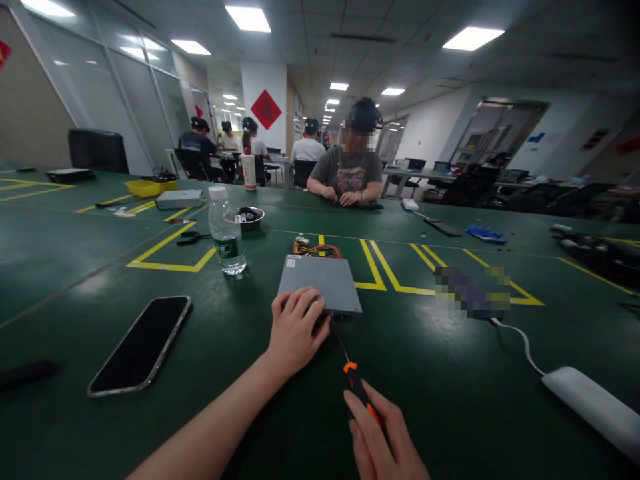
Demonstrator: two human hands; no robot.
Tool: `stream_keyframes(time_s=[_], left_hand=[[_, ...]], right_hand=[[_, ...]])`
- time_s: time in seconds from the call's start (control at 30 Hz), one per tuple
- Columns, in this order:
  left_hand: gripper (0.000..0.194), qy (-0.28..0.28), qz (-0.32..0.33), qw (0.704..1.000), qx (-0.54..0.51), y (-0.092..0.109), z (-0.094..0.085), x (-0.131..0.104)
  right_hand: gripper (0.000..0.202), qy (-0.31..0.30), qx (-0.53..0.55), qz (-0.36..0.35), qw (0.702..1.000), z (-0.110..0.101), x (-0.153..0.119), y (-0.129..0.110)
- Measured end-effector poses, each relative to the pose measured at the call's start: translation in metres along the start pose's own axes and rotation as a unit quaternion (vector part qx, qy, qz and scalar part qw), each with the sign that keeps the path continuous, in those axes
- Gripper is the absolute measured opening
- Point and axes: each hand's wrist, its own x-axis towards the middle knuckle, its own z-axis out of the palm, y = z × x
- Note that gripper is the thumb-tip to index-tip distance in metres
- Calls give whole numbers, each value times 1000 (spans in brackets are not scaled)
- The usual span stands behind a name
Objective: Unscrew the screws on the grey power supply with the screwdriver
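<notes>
A grey metal computer power supply [320, 277] lies flat on the green table, its bundle of coloured cables [317, 249] sticking out at the far side. My left hand [299, 327] grips its near left corner, fingers over the top and thumb at the near side. In my right hand [380, 433] is a screwdriver [357, 383] with a black and orange handle. Its thin shaft points up at the near face of the power supply. Whether the tip touches a screw there, I cannot tell.
Left of the power supply stand a water bottle [227, 233] and a metal bowl [250, 217]; a phone [143, 347] lies nearer me. On the right, a white power strip [593, 407] trails a cable. Across the table sits a person [350, 163].
</notes>
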Motion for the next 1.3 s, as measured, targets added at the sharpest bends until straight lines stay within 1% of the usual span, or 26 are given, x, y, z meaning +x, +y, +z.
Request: stream_keyframes(time_s=[0.07,0.2,0.27,0.37,0.4,0.47,0.53,0.6,0.67,0.73,0.77,0.9,0.97,1.1,1.23,1.3], left_hand=[[19,-7,7,1000,-2,0,-1,0],[19,-13,10,1000,-6,0,-2,1],[19,-14,11,1000,-7,0,-2,1],[19,-18,8,1000,-1,-1,-2,1],[19,-19,6,1000,2,-1,-2,1],[18,-16,10,1000,1,-1,-1,1],[17,-12,14,1000,0,-2,-1,1],[17,-7,18,1000,-1,-2,-1,2],[17,0,22,1000,0,-2,-2,2],[17,2,24,1000,1,-1,-2,2],[17,2,25,1000,1,-1,-2,3],[17,0,20,1000,0,0,-3,3],[17,0,20,1000,-3,0,-3,3],[19,0,15,1000,-12,0,-2,3],[19,-2,11,1000,-13,0,-1,2],[18,-2,10,1000,-13,0,-1,2]], right_hand=[[35,-9,21,20,1000,1,-2,0],[30,-28,71,58,995,4,-7,-11],[32,-38,77,73,994,4,-8,-13],[35,-41,71,90,993,0,-4,-9],[35,-39,73,86,993,-1,-2,-7],[34,-37,83,49,995,-3,1,-4],[28,-30,83,16,996,-3,3,-4],[23,-12,73,4,997,-3,5,-7],[24,5,69,-12,998,-4,6,-8],[26,0,73,-36,997,-8,8,-5],[27,-10,73,-33,997,-10,8,-3],[26,-43,77,20,996,-15,7,8],[25,-46,73,5,996,-13,4,9],[30,-46,54,-10,997,-8,1,8],[30,-66,48,-7,997,-13,8,8],[30,-75,36,-24,996,-14,10,7]])
